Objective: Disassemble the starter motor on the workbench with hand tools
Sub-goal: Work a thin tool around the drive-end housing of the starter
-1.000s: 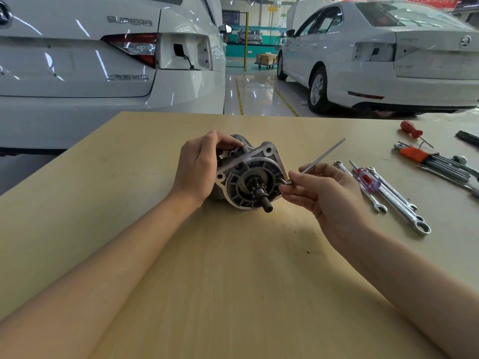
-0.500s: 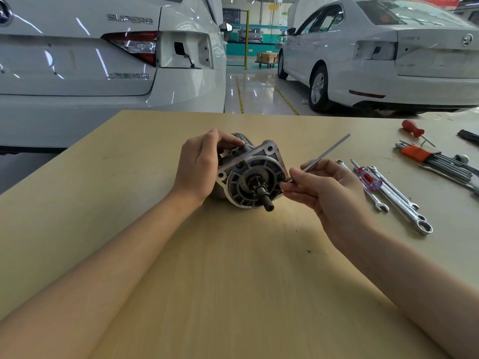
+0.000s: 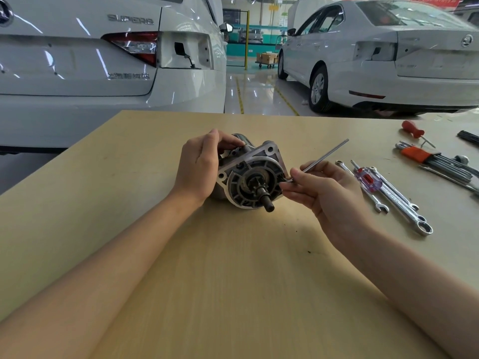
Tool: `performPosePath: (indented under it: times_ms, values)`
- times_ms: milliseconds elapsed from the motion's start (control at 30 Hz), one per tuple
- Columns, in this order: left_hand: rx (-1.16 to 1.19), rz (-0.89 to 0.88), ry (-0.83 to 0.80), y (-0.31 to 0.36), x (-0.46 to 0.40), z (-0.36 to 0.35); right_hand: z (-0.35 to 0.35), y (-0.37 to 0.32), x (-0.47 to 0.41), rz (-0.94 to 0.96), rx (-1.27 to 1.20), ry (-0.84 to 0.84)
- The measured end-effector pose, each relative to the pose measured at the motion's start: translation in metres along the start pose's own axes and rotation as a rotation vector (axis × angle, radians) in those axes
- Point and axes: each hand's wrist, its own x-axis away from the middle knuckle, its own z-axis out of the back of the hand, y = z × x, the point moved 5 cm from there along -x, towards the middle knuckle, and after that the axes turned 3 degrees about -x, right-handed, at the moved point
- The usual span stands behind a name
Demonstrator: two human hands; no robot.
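Motion is barely seen since a second ago: the hex key (image 3: 320,158) is kept pinched by the right hand (image 3: 329,193), its short end at the starter motor (image 3: 252,177). The motor is gripped by the curled left hand (image 3: 199,167) at frame centre, so loosening seems ongoing.

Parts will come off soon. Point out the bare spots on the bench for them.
Bare: the workbench between the forearms, nearer than the starter motor; also the left stretch beyond the left hand. Crowded: right of the right hand, with wrenches and hex key set.

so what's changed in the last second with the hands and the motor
Almost nothing. The right hand pinches the L-shaped hex key at the starter motor face as before, and the key's long arm looks barely changed in angle. The left hand still grips the housing, and the wrenches lie untouched.
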Motion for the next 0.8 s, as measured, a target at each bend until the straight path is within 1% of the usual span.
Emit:
performPosePath:
  times_ms: [100, 200, 267, 333, 367, 433, 500, 600, 667, 700, 800]
  values:
    - [0.001, 0.006, 0.003, 0.001, 0.0, 0.001, 0.0, -0.002, 0.001, 0.039, 0.044, -0.005]
    - [0.006, 0.014, 0.004, 0.001, 0.0, 0.0, -0.006, -0.011, 0.005, 0.205, 0.219, -0.065]
    - [-0.002, 0.012, 0.008, 0.001, 0.001, 0.0, -0.013, -0.017, 0.009, 0.404, 0.514, -0.113]
    - [-0.007, 0.002, 0.009, 0.002, 0.001, 0.001, -0.021, -0.022, 0.014, 0.647, 0.847, -0.166]
    - [-0.005, 0.001, 0.009, 0.002, 0.001, 0.001, -0.025, -0.023, 0.018, 0.777, 0.972, -0.205]
    - [-0.007, 0.003, 0.006, 0.003, 0.001, 0.001, -0.031, -0.022, 0.024, 0.986, 1.162, -0.296]
    - [-0.006, -0.001, 0.003, 0.003, 0.001, 0.001, -0.034, -0.019, 0.028, 1.076, 1.29, -0.37]
    - [-0.001, 0.001, 0.005, 0.004, 0.001, 0.0, -0.034, -0.018, 0.029, 1.115, 1.321, -0.392]
    - [0.002, 0.009, 0.001, 0.003, 0.001, 0.0, -0.032, -0.022, 0.027, 1.059, 1.204, -0.321]
    - [0.003, 0.016, 0.001, 0.002, 0.001, 0.0, -0.029, -0.024, 0.024, 0.971, 1.084, -0.259]
    - [0.003, 0.019, 0.005, 0.001, 0.0, 0.0, -0.014, -0.024, 0.011, 0.572, 0.635, -0.089]
